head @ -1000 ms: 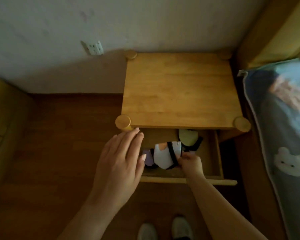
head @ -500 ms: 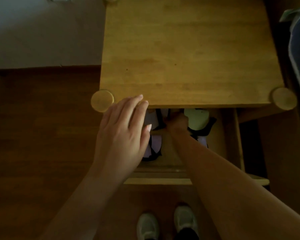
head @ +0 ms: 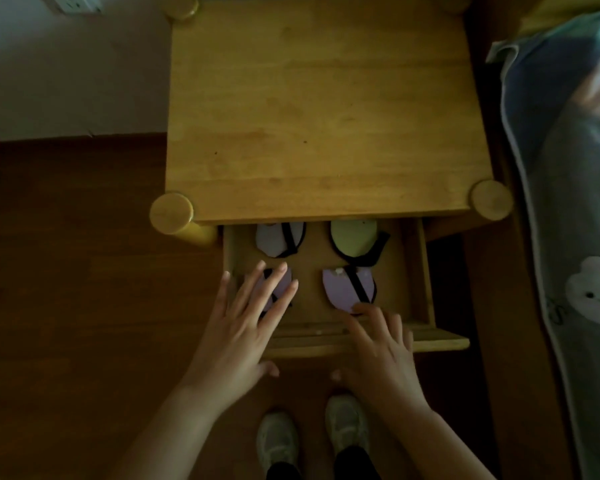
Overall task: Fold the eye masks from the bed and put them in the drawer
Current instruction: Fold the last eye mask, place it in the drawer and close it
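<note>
The wooden drawer [head: 418, 271] of the nightstand stands pulled out. Several folded eye masks lie inside: a white one [head: 272, 242] at back left, a green one [head: 352, 237] at back right, a lilac one [head: 343, 289] at front right, and another lilac one [head: 283, 280] at front left. My left hand [head: 246, 323] hovers flat over the front-left mask, fingers spread, hiding most of it. My right hand [head: 378, 344] is over the drawer's front edge, fingers apart, fingertips at the front-right mask's near edge. Neither hand holds anything.
The nightstand top [head: 319, 109] is bare wood with round corner posts. A bed with a blue blanket [head: 575, 202] runs along the right. Wooden floor [head: 66, 271] lies to the left, a wall socket [head: 73, 1] at top left, my shoes [head: 309, 441] below.
My right hand has drawn back from deep in the drawer to its front edge, leaving the white mask at back left. My left hand has shifted down over the front-left mask.
</note>
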